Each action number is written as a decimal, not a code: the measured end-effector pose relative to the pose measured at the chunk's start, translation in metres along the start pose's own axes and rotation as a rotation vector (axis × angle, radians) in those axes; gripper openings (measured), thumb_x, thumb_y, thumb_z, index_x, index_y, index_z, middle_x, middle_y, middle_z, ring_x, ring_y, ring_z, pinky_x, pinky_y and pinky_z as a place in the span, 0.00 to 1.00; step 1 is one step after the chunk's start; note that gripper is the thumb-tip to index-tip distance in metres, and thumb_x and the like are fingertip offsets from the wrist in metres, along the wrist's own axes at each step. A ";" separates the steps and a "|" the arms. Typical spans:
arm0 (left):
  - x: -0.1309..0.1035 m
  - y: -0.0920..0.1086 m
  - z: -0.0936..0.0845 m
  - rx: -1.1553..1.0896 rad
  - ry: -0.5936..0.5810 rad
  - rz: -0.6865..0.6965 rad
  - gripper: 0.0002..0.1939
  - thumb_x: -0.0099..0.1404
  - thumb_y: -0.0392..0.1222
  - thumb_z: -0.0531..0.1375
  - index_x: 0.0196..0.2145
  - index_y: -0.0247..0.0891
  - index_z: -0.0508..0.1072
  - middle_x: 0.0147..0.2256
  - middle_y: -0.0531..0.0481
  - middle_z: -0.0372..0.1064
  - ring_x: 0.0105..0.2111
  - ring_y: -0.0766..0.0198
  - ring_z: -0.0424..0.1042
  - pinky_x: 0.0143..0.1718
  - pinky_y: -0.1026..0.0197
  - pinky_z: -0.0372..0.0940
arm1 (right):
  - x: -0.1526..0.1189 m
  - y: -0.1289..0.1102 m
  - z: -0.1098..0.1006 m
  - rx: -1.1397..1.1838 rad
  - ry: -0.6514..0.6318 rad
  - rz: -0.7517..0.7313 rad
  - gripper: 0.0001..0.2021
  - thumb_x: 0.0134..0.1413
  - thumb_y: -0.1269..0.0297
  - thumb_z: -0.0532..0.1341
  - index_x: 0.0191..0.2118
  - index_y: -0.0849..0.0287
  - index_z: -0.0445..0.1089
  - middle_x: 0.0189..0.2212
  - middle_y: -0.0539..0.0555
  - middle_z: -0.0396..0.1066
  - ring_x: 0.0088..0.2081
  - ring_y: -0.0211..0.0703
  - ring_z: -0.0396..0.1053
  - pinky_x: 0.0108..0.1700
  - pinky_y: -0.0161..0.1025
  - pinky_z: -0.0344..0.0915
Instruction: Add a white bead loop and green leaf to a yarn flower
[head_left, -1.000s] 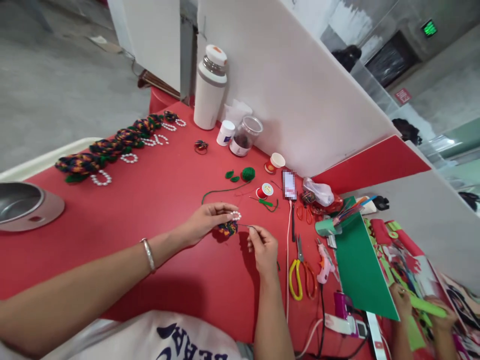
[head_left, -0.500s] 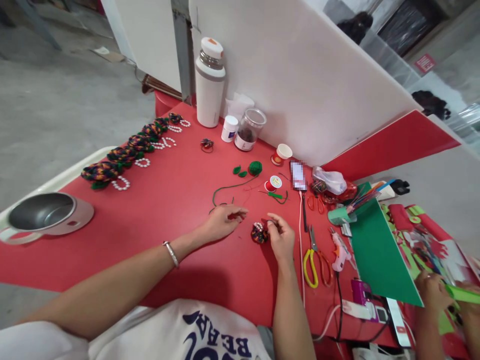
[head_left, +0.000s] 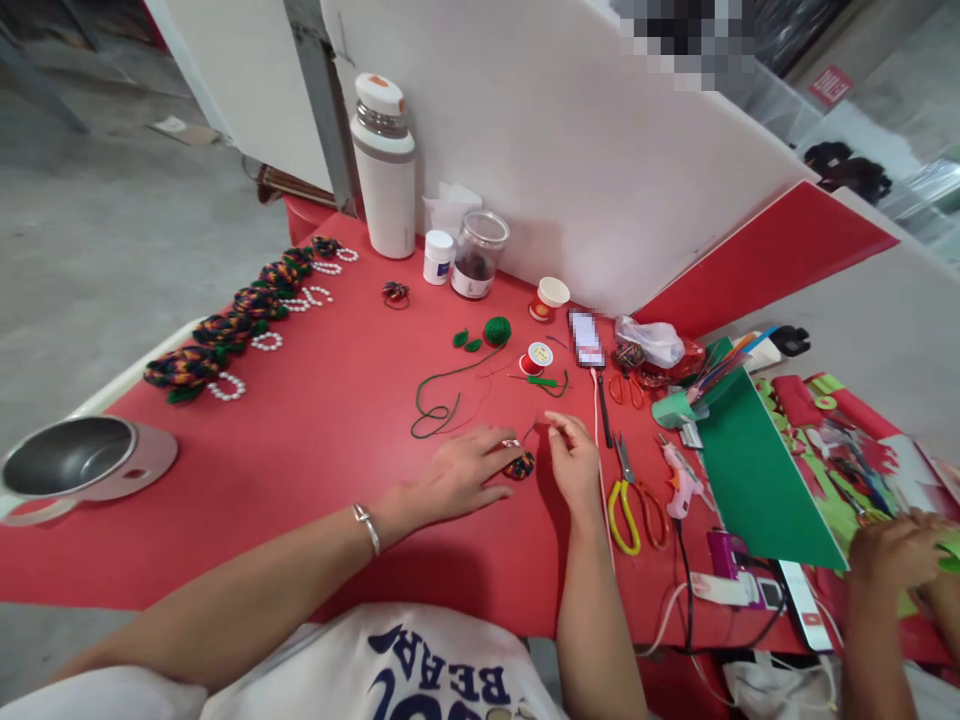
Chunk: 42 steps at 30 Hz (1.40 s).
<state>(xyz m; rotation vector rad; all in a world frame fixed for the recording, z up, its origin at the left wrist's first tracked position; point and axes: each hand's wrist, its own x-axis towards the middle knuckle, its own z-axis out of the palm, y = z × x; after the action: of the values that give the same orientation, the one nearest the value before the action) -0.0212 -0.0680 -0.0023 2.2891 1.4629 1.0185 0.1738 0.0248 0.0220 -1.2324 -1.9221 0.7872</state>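
A small multicoloured knitted piece (head_left: 519, 465) with white beads lies on the red table (head_left: 337, 430). My left hand (head_left: 469, 472) is spread low over the table, its fingertips at the beaded edge of the piece. Just right of it, my right hand (head_left: 574, 452) has its thumb and fingers pinched together; a thin dark strand runs between the fingertips and the piece. Beyond my hands lie a green yarn ball (head_left: 497, 331), two green leaves, a red thread spool (head_left: 536, 358) and a green-handled hook (head_left: 541, 381).
Knitted pieces with bead loops (head_left: 184, 370) line the left edge, near a steel mug (head_left: 142, 460). A flask (head_left: 384, 180) and jar stand at the back. Scissors (head_left: 624, 500), a glue gun (head_left: 679, 480) and a green board (head_left: 757, 470) are right; another person's hands (head_left: 892, 550) work beyond.
My left hand has moved right and reached the beaded piece. My right hand has drawn slightly away from the piece, with a strand now visible. The camera view has shifted slightly.
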 end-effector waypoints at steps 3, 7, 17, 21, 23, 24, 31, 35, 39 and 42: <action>0.006 0.003 0.008 0.047 -0.040 -0.003 0.26 0.64 0.44 0.64 0.59 0.41 0.68 0.58 0.39 0.68 0.50 0.51 0.72 0.47 0.53 0.70 | -0.001 0.000 -0.001 -0.095 -0.177 -0.111 0.17 0.61 0.71 0.55 0.49 0.52 0.77 0.50 0.56 0.72 0.53 0.47 0.70 0.57 0.46 0.66; 0.010 0.004 0.009 -0.057 -0.005 0.012 0.14 0.67 0.41 0.60 0.50 0.40 0.75 0.49 0.42 0.75 0.44 0.55 0.74 0.45 0.55 0.70 | -0.002 0.001 0.001 -0.258 -0.274 -0.149 0.13 0.60 0.72 0.59 0.41 0.52 0.80 0.50 0.56 0.73 0.52 0.51 0.70 0.55 0.49 0.67; 0.021 0.009 0.009 -0.458 0.143 -0.414 0.11 0.57 0.29 0.62 0.39 0.37 0.74 0.35 0.51 0.77 0.34 0.63 0.73 0.39 0.61 0.69 | -0.008 -0.013 0.008 -0.077 -0.180 -0.322 0.11 0.65 0.70 0.59 0.45 0.52 0.78 0.42 0.54 0.77 0.46 0.43 0.73 0.51 0.40 0.68; 0.019 0.005 0.009 -0.329 0.119 -0.309 0.16 0.56 0.29 0.64 0.42 0.38 0.76 0.39 0.48 0.76 0.39 0.59 0.74 0.44 0.57 0.68 | -0.009 -0.014 0.011 -0.067 -0.140 -0.314 0.09 0.64 0.68 0.60 0.42 0.52 0.79 0.38 0.52 0.78 0.41 0.42 0.74 0.47 0.38 0.69; 0.017 0.003 0.009 -0.277 0.109 -0.241 0.16 0.57 0.30 0.65 0.44 0.38 0.76 0.44 0.45 0.76 0.43 0.57 0.73 0.47 0.55 0.68 | -0.009 -0.013 0.011 -0.069 -0.119 -0.296 0.08 0.63 0.67 0.61 0.42 0.52 0.79 0.37 0.52 0.78 0.40 0.42 0.75 0.46 0.37 0.69; 0.016 0.002 0.009 -0.252 0.099 -0.214 0.16 0.57 0.30 0.65 0.44 0.38 0.76 0.45 0.44 0.76 0.44 0.56 0.73 0.48 0.54 0.67 | -0.009 -0.013 0.011 -0.071 -0.113 -0.290 0.08 0.63 0.67 0.62 0.42 0.52 0.79 0.36 0.52 0.77 0.39 0.42 0.75 0.45 0.37 0.68; 0.014 -0.005 0.008 -0.171 0.055 -0.238 0.08 0.62 0.34 0.66 0.41 0.37 0.79 0.39 0.44 0.77 0.39 0.57 0.73 0.42 0.57 0.67 | -0.008 -0.010 0.011 -0.108 -0.063 -0.244 0.09 0.63 0.66 0.60 0.41 0.52 0.79 0.36 0.52 0.76 0.39 0.42 0.74 0.44 0.37 0.68; 0.014 -0.007 0.005 -0.239 0.038 -0.298 0.04 0.65 0.34 0.64 0.37 0.38 0.80 0.32 0.48 0.75 0.33 0.62 0.72 0.37 0.62 0.64 | -0.008 -0.011 0.010 -0.112 -0.071 -0.214 0.09 0.62 0.66 0.60 0.41 0.53 0.79 0.35 0.52 0.75 0.38 0.42 0.74 0.44 0.37 0.69; 0.013 -0.005 0.002 -0.261 0.043 -0.325 0.06 0.65 0.33 0.61 0.35 0.37 0.80 0.31 0.49 0.75 0.31 0.64 0.71 0.35 0.63 0.63 | -0.008 -0.010 0.007 -0.153 -0.096 -0.180 0.09 0.63 0.64 0.60 0.42 0.52 0.79 0.35 0.52 0.75 0.38 0.42 0.74 0.45 0.37 0.68; 0.013 -0.005 0.001 -0.229 0.041 -0.311 0.06 0.65 0.34 0.60 0.34 0.37 0.79 0.29 0.49 0.75 0.30 0.64 0.71 0.33 0.63 0.62 | -0.007 -0.008 0.004 -0.194 -0.088 -0.172 0.09 0.64 0.64 0.60 0.42 0.52 0.80 0.35 0.52 0.74 0.38 0.43 0.74 0.44 0.37 0.68</action>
<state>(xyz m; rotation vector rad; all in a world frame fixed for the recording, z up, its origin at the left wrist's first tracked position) -0.0204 -0.0544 -0.0002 1.8249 1.5651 1.0792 0.1686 0.0152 0.0246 -1.1403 -2.1853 0.5854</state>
